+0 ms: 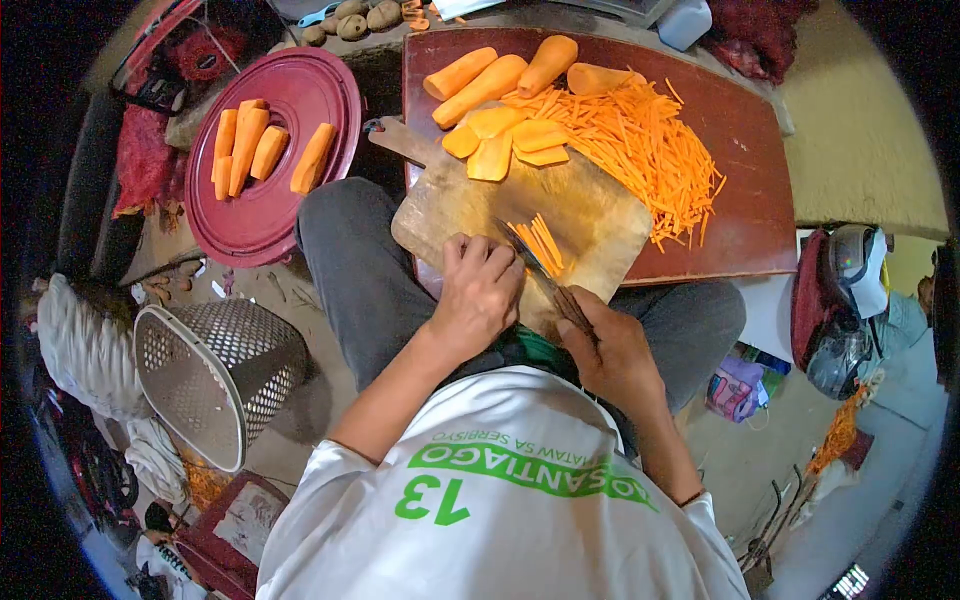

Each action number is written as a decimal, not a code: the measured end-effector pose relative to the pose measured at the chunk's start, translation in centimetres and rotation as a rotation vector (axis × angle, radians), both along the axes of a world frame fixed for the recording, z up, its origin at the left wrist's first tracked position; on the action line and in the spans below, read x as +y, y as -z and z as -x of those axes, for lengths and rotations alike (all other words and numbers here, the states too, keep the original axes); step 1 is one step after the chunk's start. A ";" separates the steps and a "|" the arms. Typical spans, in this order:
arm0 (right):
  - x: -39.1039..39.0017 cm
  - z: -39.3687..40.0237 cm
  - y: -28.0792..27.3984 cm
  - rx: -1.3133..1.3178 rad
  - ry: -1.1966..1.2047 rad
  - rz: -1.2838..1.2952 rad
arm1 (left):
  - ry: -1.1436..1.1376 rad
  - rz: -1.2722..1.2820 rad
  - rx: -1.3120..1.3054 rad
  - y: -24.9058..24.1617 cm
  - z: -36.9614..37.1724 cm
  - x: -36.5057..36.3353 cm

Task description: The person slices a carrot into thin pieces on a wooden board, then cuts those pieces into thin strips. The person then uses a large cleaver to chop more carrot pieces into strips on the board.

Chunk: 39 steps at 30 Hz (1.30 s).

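My right hand grips a knife by its dark handle, the blade slanting across the wooden cutting board. Thin carrot strips lie against the blade's far side. My left hand is closed, fingers curled down at the board's near edge just left of the blade; whatever is under them is hidden. Flat carrot slices overlap near the top of the board. Behind them is a large heap of carrot strips, with several whole peeled carrots beside it on the red-brown table.
To the left, a round dark-red lid carries several peeled carrots. A perforated plastic basket lies tipped on the floor below it. Potatoes sit at the far edge. A purple package is on the floor at right.
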State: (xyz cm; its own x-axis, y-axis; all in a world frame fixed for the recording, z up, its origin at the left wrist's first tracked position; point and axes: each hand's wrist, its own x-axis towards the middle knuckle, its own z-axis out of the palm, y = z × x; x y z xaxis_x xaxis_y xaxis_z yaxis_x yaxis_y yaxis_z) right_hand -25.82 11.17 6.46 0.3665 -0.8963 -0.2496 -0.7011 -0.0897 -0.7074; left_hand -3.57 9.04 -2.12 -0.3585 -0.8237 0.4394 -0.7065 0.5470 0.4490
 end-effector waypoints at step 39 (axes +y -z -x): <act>2.2 2.9 0.5 -0.119 0.125 -0.073 | -0.170 -0.124 0.159 -0.1 -2.1 0.0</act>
State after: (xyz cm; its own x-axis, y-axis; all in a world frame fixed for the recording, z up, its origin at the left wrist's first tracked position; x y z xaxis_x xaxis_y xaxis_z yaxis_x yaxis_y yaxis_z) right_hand -28.76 13.36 5.99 0.2847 -0.9177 -0.2770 -0.6142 0.0473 -0.7877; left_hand -1.52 9.04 -2.06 -0.1452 -0.9171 0.3714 -0.6990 0.3607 0.6175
